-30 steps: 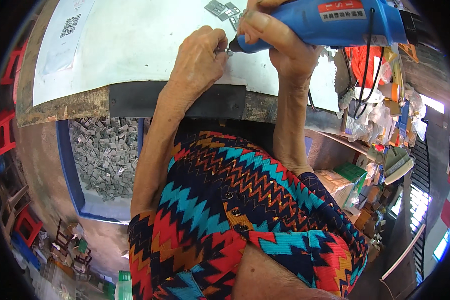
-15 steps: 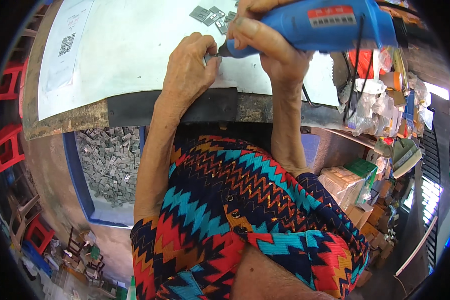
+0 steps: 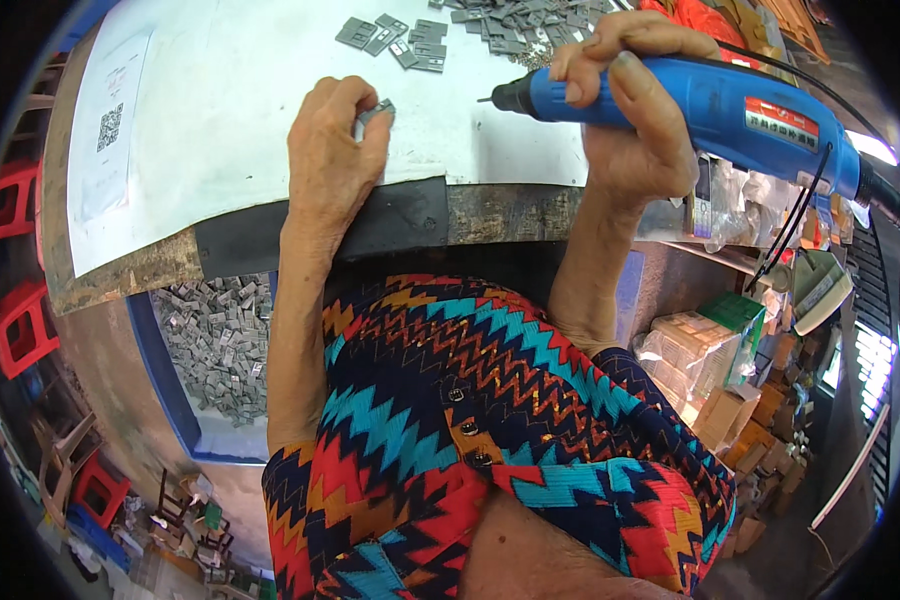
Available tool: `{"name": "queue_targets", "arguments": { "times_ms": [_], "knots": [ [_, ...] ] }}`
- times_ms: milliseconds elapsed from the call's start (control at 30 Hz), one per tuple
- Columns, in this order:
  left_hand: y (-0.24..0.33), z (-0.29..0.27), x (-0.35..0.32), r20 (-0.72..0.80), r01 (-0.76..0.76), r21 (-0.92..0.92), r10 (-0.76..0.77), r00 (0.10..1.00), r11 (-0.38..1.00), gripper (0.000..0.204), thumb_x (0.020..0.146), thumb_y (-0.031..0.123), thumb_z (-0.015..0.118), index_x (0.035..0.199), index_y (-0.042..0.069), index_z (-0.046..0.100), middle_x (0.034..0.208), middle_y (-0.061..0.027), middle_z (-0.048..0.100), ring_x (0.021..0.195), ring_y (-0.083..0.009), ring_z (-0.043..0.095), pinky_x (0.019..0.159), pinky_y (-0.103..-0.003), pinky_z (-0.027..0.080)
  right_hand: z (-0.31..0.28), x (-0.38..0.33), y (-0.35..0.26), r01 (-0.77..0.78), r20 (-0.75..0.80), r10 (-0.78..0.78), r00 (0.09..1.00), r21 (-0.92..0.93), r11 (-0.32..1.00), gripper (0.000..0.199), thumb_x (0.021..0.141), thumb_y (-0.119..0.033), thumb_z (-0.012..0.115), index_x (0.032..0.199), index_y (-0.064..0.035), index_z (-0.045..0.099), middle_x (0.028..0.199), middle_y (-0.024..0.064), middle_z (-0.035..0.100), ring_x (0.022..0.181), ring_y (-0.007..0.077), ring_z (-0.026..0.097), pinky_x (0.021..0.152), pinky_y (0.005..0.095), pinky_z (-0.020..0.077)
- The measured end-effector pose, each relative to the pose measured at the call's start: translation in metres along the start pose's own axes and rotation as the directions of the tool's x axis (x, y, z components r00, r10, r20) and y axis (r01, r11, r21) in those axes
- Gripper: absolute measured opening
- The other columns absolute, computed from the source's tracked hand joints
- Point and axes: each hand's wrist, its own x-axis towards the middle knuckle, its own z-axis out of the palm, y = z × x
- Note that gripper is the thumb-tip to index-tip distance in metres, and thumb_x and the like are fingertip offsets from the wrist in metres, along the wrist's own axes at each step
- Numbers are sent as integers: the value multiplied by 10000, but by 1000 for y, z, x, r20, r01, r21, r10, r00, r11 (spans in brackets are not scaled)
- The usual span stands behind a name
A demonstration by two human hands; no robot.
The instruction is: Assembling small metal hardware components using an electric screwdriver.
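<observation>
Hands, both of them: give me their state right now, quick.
Left hand: closed, pinching a small grey metal piece in its fingers.
Right hand: closed around the blue rotary tool.

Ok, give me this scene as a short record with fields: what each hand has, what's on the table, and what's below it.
left hand: left hand pinches a small grey metal piece at the fingertips, resting on the white table top
right hand: right hand grips a blue rotary tool, tip pointing left, apart from the held piece
on the table: loose pile of grey pieces at the far edge; a printed sheet at left
below the table: blue bin holding many grey pieces
right side: stacked boxes
</observation>
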Motion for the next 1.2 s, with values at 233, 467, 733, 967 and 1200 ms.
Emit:
{"name": "queue_targets", "arguments": {
  "times_ms": [233, 467, 733, 967, 1200],
  "knots": [
    [-4, -2, 0, -163, 64, 121, -44, 986, 991, 101, 731, 67, 610, 766, 1, 541, 721, -97, 510, 622, -207, 492, 571, -330, 413, -12, -13, -2, -35, -113, 30, 993, -50, 998, 228, 741, 21, 471, 967, 44, 478, 840, 209, 519, 568, 202, 524, 630, 417, 441],
    [-9, -14, 3, -177, 108, 293, -57, 982, 950, 109, 745, 72, 606, 814, 1, 559, 757, -106, 533, 641, -210, 528, 578, -332, 430, -18, -12, 14, 19, -231, -35, 972, -71, 997, 184, 746, -18, 495, 922, 35, 504, 817, 193, 534, 571, 202, 545, 623, 416, 455],
    [-9, -22, 4, -256, 144, 339, -57, 965, 930, 116, 764, 50, 578, 867, -4, 577, 785, -129, 550, 649, -224, 560, 575, -327, 455, -23, -12, 22, 53, -185, -83, 979, -162, 985, 189, 727, -17, 510, 907, 33, 538, 800, 186, 548, 583, 205, 569, 617, 422, 470],
    [17, 0, -5, -70, 60, -127, -69, 995, 990, 160, 787, 55, 588, 937, 2, 585, 793, -38, 571, 637, -84, 490, 577, -224, 421, -10, -9, 8, -26, -250, 10, 968, -60, 998, 199, 717, -23, 503, 901, 47, 533, 803, 194, 543, 559, 212, 535, 628, 423, 441],
    [32, 28, -5, 10, -68, -135, 70, 998, 989, 169, 726, 61, 633, 869, -1, 568, 761, -126, 533, 646, -244, 548, 560, -342, 441, 7, -10, 2, -7, -212, 13, 977, 31, 1000, 226, 728, -36, 488, 939, 38, 523, 824, 192, 529, 562, 217, 529, 623, 422, 420]
  ]
}}
